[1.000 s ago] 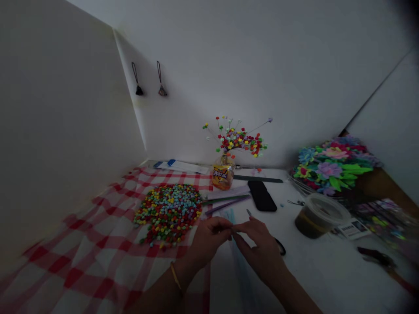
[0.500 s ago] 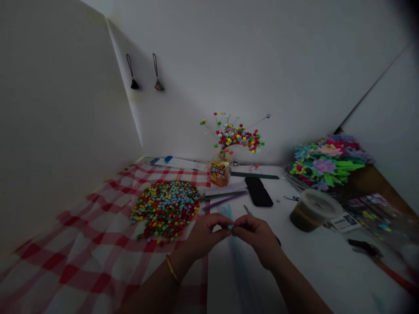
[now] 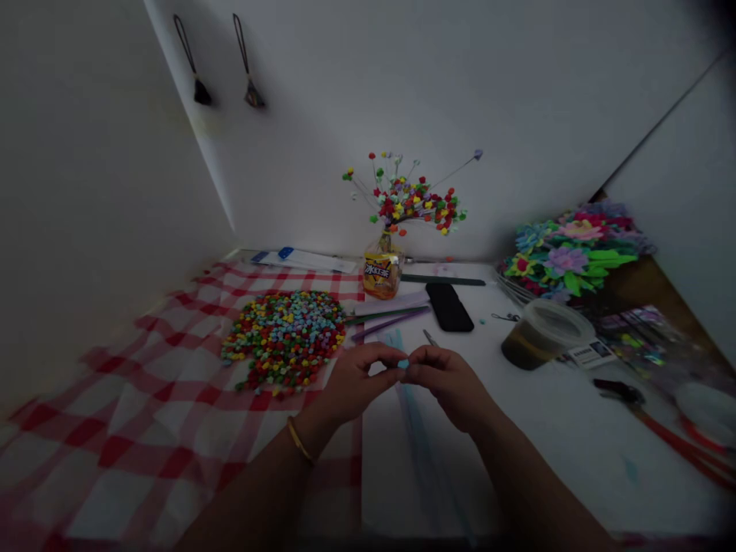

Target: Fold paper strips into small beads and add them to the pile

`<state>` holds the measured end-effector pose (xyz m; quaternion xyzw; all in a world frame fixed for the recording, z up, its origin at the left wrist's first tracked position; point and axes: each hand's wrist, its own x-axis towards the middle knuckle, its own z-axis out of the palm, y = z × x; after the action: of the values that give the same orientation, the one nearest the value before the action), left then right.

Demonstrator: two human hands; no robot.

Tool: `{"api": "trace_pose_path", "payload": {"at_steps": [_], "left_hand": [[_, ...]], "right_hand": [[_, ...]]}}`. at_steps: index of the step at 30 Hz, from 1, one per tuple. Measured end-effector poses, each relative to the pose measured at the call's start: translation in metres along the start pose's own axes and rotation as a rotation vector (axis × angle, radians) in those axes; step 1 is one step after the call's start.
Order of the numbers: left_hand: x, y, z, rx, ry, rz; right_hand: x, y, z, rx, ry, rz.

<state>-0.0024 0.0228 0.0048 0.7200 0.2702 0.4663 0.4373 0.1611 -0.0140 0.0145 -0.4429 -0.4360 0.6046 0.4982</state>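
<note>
Between the fingertips of both hands is a small light-blue folded paper piece (image 3: 403, 364), probably a paper star, though its exact shape is too small to make out. My left hand (image 3: 363, 377) pinches it from the left, a gold bangle on the wrist. My right hand (image 3: 445, 382) pinches it from the right. Beneath the hands, long pale-blue paper strips (image 3: 415, 429) lie on the white surface. A heap of small multicoloured paper stars (image 3: 290, 337) spreads left of my left hand. Just beyond my right hand, the tip of a slim metal tool (image 3: 429, 337) shows.
A black phone (image 3: 449, 307) lies beyond the hands. Behind stands a cut bottle (image 3: 382, 274) holding wired paper stars. At right are a lidded tub (image 3: 546, 337), pliers (image 3: 619, 391) and pipe-cleaner flowers (image 3: 569, 253). Purple and green strips (image 3: 391, 323) lie near the star heap.
The view has tipped downward, so everything sits higher in the picture. Both hands still pinch the light-blue paper piece, which now shows more clearly between the fingertips.
</note>
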Motion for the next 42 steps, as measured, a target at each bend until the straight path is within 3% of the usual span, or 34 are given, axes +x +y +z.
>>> {"api": "trace_pose_path", "payload": {"at_steps": [4,14,22,37,42], "left_hand": [[0.000,0.002,-0.001,-0.007,-0.024,0.011],[0.000,0.010,-0.003,-0.186,-0.089,-0.116],[-0.004,0.009,0.006,-0.643,0.000,-0.374],[-0.002,0.016,0.008,-0.545,0.075,-0.385],[-0.002,0.015,0.001,-0.519,-0.060,-0.432]], "right_hand": [[-0.001,0.001,-0.003,-0.013,-0.018,-0.006],[-0.005,0.001,-0.002,-0.014,-0.061,0.025],[-0.008,-0.002,0.006,0.039,0.016,-0.046],[-0.007,0.000,0.005,-0.093,0.122,-0.102],[-0.007,0.000,0.001,-0.110,0.076,-0.067]]}}
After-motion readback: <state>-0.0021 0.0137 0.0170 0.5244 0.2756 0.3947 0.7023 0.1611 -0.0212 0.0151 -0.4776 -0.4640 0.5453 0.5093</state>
